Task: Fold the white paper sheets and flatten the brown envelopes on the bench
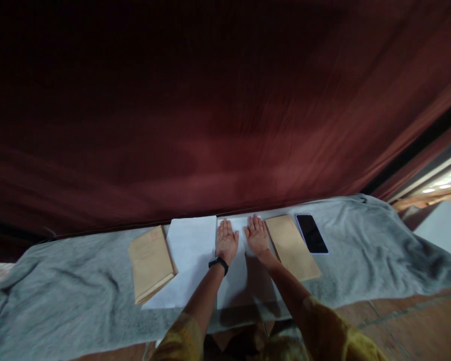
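Observation:
Both my hands lie flat, fingers stretched out, on a white sheet of paper [231, 281] in the middle of a grey cloth-covered table [78, 281]. My left hand [226, 241], with a black band at the wrist, rests beside my right hand [257, 235], a small gap between them. Neither hand holds anything. A second white sheet [188, 260] lies just left of my left hand. A brown envelope [293, 246] lies just right of my right hand.
A stack of brown envelopes [150, 263] sits at the left of the white sheets. A black phone [311, 233] lies face up right of the single envelope. A dark red curtain [225, 125] hangs behind the table. A white object [443, 235] stands at far right.

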Demonstrator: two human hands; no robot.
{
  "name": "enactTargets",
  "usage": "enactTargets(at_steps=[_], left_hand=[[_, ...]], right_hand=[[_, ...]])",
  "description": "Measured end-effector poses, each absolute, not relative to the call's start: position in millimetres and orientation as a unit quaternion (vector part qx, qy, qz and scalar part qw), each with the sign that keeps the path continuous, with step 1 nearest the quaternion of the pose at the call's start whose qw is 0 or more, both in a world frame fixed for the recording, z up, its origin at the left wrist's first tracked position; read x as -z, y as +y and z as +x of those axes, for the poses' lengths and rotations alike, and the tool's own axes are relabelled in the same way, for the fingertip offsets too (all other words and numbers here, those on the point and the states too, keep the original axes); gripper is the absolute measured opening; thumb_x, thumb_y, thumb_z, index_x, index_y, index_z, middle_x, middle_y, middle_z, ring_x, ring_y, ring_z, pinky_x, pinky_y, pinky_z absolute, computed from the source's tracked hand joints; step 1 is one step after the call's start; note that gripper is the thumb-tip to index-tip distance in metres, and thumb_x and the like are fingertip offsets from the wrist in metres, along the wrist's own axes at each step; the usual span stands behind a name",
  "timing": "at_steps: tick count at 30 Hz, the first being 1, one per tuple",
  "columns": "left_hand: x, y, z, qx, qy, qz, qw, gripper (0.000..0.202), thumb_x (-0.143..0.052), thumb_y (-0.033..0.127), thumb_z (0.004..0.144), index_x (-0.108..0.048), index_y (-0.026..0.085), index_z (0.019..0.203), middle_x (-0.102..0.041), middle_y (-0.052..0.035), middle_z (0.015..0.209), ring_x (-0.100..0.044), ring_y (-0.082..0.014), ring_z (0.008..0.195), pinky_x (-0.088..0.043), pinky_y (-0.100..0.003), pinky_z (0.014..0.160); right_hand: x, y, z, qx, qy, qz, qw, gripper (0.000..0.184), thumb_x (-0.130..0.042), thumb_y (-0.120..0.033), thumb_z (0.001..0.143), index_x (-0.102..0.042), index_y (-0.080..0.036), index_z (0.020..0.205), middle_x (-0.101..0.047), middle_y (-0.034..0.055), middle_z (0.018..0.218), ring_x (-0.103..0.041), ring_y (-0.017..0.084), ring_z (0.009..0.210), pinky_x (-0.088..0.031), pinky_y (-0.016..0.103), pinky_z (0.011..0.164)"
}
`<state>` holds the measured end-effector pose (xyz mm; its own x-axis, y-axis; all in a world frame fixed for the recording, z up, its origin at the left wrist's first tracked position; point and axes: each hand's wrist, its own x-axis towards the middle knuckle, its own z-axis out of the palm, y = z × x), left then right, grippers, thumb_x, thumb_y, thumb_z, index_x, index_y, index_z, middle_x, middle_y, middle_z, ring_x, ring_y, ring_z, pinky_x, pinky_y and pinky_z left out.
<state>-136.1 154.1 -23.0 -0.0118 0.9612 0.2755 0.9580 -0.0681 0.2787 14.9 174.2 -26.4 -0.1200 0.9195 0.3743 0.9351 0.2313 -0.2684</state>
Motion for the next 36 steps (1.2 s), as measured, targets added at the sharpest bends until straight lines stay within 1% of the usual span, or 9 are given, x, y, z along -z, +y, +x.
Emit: enactTargets(at_steps=[4,7,9,11,14,19,25,31,36], left_hand=[[13.7,155.7,-135.6,-0.215,0.674,0.706,0.026,0.059,-0.030,0.032,0.101,-0.033,0.003,0.152,-0.041,-0.0232,0.156,-0.031,-0.0309,0.150,-0.030,-0.055,0.121],[3.1,136.8,-133.8,-0.216,0.650,0.728,0.033,0.056,-0.028,0.031,0.103,-0.037,0.002,0.150,-0.041,-0.0222,0.156,-0.030,-0.0287,0.150,-0.030,-0.049,0.122],[-0.6,107.2,-130.2,-0.214,0.627,0.748,0.036,0.054,-0.028,0.030,0.104,-0.037,0.007,0.152,-0.041,-0.0172,0.158,-0.031,-0.0250,0.150,-0.032,-0.044,0.122],[0.6,68.2,-125.4,-0.208,0.605,0.768,0.038,0.052,-0.032,0.031,0.104,-0.039,0.012,0.152,-0.041,-0.0129,0.158,-0.033,-0.0235,0.149,-0.035,-0.042,0.121],[9.1,11.8,-120.4,-0.188,0.592,0.783,0.025,0.056,-0.041,0.034,0.101,-0.036,0.014,0.153,-0.041,-0.0140,0.159,-0.034,-0.0275,0.149,-0.037,-0.049,0.119],[18.1,-31.5,-120.1,-0.168,0.630,0.758,-0.016,0.066,-0.044,0.036,0.100,-0.025,0.011,0.158,-0.037,-0.0173,0.160,-0.031,-0.0284,0.150,-0.037,-0.048,0.119],[11.0,-41.8,-123.3,-0.149,0.650,0.744,-0.030,0.070,-0.045,0.042,0.100,-0.025,0.005,0.156,-0.037,-0.0221,0.159,-0.032,-0.0315,0.149,-0.036,-0.049,0.118],[4.6,-65.6,-137.1,-0.123,0.590,0.797,-0.022,0.069,-0.048,0.044,0.099,-0.025,0.016,0.158,-0.035,-0.0136,0.162,-0.030,-0.0275,0.150,-0.034,-0.049,0.119],[0.6,-78.3,-144.4,-0.108,0.563,0.819,-0.034,0.068,-0.054,0.038,0.095,-0.032,0.017,0.156,-0.035,-0.0124,0.162,-0.030,-0.0282,0.150,-0.033,-0.046,0.119]], right_hand=[[18.9,160.4,17.7,0.018,-0.740,-0.628,0.243,0.054,-0.035,-0.028,0.104,-0.041,0.001,0.149,-0.041,0.0266,0.153,-0.042,0.033,0.142,-0.033,0.054,0.115],[14.5,127.6,22.4,0.011,-0.774,-0.592,0.223,0.054,-0.037,-0.028,0.103,-0.038,-0.007,0.153,-0.037,0.0201,0.158,-0.038,0.031,0.145,-0.031,0.051,0.117],[15.2,97.3,27.9,0.000,-0.809,-0.552,0.201,0.055,-0.041,-0.030,0.102,-0.037,-0.014,0.155,-0.034,0.0145,0.161,-0.036,0.030,0.146,-0.030,0.050,0.119],[18.4,66.8,35.2,-0.005,-0.825,-0.532,0.192,0.055,-0.042,-0.030,0.102,-0.037,-0.018,0.155,-0.034,0.0120,0.161,-0.036,0.029,0.147,-0.030,0.049,0.119],[23.2,32.7,46.5,0.005,-0.831,-0.524,0.188,0.059,-0.043,-0.032,0.102,-0.031,-0.016,0.157,-0.034,0.0148,0.161,-0.036,0.030,0.147,-0.032,0.049,0.118],[22.0,12.4,57.1,0.017,-0.820,-0.539,0.192,0.061,-0.043,-0.034,0.103,-0.028,-0.012,0.158,-0.037,0.0165,0.159,-0.037,0.030,0.146,-0.034,0.047,0.117],[19.5,-2.1,73.4,0.010,-0.820,-0.536,0.201,0.062,-0.042,-0.029,0.104,-0.022,-0.013,0.160,-0.037,0.0156,0.159,-0.039,0.028,0.145,-0.036,0.046,0.117],[18.2,-25.1,102.6,-0.005,-0.853,-0.486,0.192,0.063,-0.041,-0.031,0.105,-0.017,-0.016,0.161,-0.035,0.0134,0.161,-0.035,0.026,0.148,-0.037,0.047,0.117],[12.9,-37.8,114.0,-0.020,-0.865,-0.469,0.177,0.063,-0.042,-0.035,0.105,-0.019,-0.016,0.160,-0.033,0.0139,0.162,-0.033,0.028,0.148,-0.038,0.049,0.117]])
